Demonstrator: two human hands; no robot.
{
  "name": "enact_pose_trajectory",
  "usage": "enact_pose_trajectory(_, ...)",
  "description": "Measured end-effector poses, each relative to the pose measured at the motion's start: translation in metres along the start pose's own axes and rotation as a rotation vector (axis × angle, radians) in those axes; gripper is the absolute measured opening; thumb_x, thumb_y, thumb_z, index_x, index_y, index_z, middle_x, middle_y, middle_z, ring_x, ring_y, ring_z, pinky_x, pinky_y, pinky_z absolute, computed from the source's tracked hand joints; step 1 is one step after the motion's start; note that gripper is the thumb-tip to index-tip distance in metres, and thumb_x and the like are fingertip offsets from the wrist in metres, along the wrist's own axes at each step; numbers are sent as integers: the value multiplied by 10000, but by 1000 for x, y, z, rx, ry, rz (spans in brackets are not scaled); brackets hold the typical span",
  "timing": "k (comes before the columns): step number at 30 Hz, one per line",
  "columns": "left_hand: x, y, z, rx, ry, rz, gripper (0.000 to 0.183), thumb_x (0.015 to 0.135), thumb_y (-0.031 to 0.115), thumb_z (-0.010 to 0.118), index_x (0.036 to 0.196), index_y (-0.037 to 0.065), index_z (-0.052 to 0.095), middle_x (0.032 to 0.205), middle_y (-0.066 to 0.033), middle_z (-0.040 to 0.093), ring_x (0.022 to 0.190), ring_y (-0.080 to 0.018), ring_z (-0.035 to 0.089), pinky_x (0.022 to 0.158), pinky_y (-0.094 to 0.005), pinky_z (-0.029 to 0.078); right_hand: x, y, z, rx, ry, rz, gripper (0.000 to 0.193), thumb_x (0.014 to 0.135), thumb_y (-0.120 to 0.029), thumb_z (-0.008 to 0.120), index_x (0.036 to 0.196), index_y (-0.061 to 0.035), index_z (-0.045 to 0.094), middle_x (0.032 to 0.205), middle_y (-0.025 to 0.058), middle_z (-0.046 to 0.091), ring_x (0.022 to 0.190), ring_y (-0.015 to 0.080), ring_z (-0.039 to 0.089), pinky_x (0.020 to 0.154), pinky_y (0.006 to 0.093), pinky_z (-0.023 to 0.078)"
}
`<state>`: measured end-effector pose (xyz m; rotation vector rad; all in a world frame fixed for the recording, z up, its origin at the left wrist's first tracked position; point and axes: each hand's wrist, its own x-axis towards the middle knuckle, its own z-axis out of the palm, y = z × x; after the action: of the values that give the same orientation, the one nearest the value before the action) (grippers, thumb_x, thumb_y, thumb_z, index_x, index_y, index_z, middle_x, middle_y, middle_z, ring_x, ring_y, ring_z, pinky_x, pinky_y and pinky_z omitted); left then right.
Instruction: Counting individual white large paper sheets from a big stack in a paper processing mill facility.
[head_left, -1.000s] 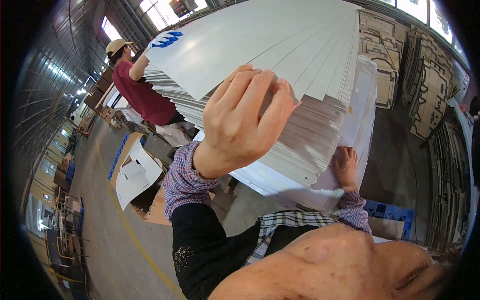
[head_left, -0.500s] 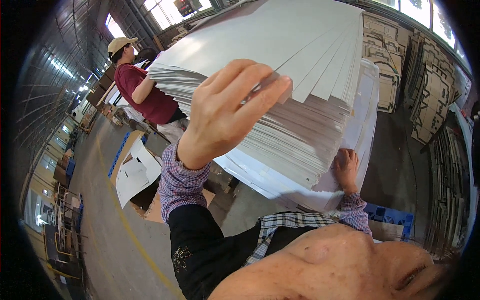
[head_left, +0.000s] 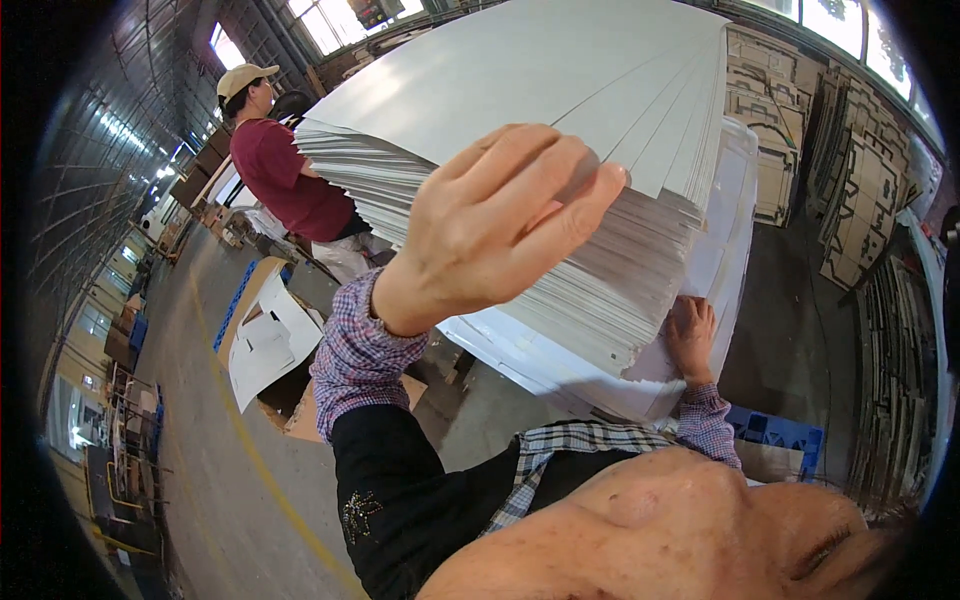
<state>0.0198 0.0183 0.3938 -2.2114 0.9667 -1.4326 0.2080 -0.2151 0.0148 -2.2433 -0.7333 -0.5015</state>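
Observation:
A tall stack of white paper sheets fills the upper middle, its near corner fanned into overlapping steps. In front of that fanned corner is my left hand, fingers curled and thumb close to them. A greyish bit shows between its fingertips, too hidden to name. My right hand rests beside the stack's near right corner with its fingers bent and slightly apart, on a white sheet-like surface under the stack. Nothing shows in it.
A person in a dark red shirt stands beyond the stack's left side. An open cardboard box with white offcuts is at the left. A blue pallet lies at the lower right. Cut wooden boards lean along the right side.
My left hand has moved right along the fanned corner, covering more of the stepped sheet edges. My right hand has stayed in place. The other person's forearm has lowered.

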Motion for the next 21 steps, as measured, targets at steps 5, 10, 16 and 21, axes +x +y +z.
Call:
enact_pose_trajectory(5,-5,-4,14,6,111,9,287,681,-46,783,950,-34,684,904,-138,691,813,-288,690,631,-326,565,-1,5,2,-4,-4,-2,376,840,-137,689,1202,-64,615,1162,155,576,1142,370,527,1044,476,380)
enact_pose_trajectory(10,-8,0,13,3,115,-104,271,671,-54,794,912,-37,671,888,-143,691,801,-294,691,619,-333,561,-1,7,2,-7,15,-10,378,833,-138,691,1197,-66,618,1163,149,576,1152,369,523,1043,481,380)
enact_pose_trajectory(16,-2,9,4,-5,11,-158,273,655,3,779,908,6,677,885,-122,676,769,-262,675,619,-311,551,-2,2,2,0,10,-26,386,826,-113,688,1201,-59,615,1185,148,579,1158,368,519,1027,461,396)
enact_pose_trajectory(21,2,22,31,83,193,-132,170,727,132,698,865,45,649,827,-58,597,762,-214,609,632,-310,517,-5,34,18,-38,-33,-72,451,804,-89,663,1241,-18,576,1201,182,562,1157,402,514,1018,494,399)
